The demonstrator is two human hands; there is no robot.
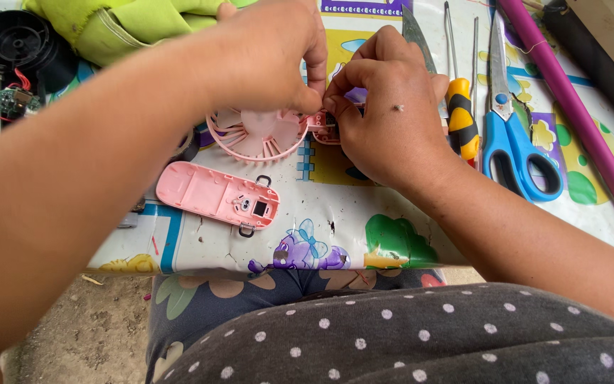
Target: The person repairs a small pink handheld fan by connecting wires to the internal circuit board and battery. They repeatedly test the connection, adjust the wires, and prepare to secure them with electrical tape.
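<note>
Head view, looking down at the table with its colourful cartoon cover. My left hand and right hand meet over a pink fan head near the middle of the table. Left fingers are curled and pinching at the fan's right edge, where a small pink piece sticks out. Right hand is clenched around that same piece, fingertips pressed against the left ones — what sits between them is hidden, so I cannot tell more.

Just in front of the fan, toward the near edge: a pink handle shell, lying flat, inside facing up, with a small dark square part in it. Apart from the fan, not touching either hand.

Right side of the table: a screwdriver with a yellow-and-black handle just beside my right hand, then blue-handled scissors, closed, then a long purple tube running diagonally toward the right edge.

Far left corner: a black round fan part and a small green circuit board with red wire. A green cloth lies along the far edge, partly under my left arm.

My lap — dotted dark fabric — sits under the near edge.
</note>
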